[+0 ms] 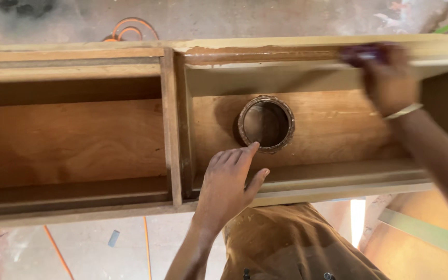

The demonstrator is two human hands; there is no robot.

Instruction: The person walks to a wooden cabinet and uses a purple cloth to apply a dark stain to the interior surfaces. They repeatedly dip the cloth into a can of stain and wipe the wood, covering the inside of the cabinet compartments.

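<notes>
Left hand (229,181) lies flat, fingers spread, on the near rail of a wooden cabinet (169,129), lower centre, holding nothing. Right hand (387,78), blurred at upper right, grips a small purple object (361,53) against the wet-looking far edge. Round tin (265,123) sits inside, centre.

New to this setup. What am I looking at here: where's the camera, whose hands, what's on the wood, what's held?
There is one picture, taken from a camera worn on a person's head, looking down at their own two bare hands. No machine is involved. Below them lies a long wooden cabinet frame split into open compartments. In the right compartment stands a round open tin with a stained rim. The left hand rests open on the near rail, its fingertips next to the tin. The right hand is blurred; it presses a small dark purple object, too blurred to identify, against the far rail, where a wet brown streak shows.
</notes>
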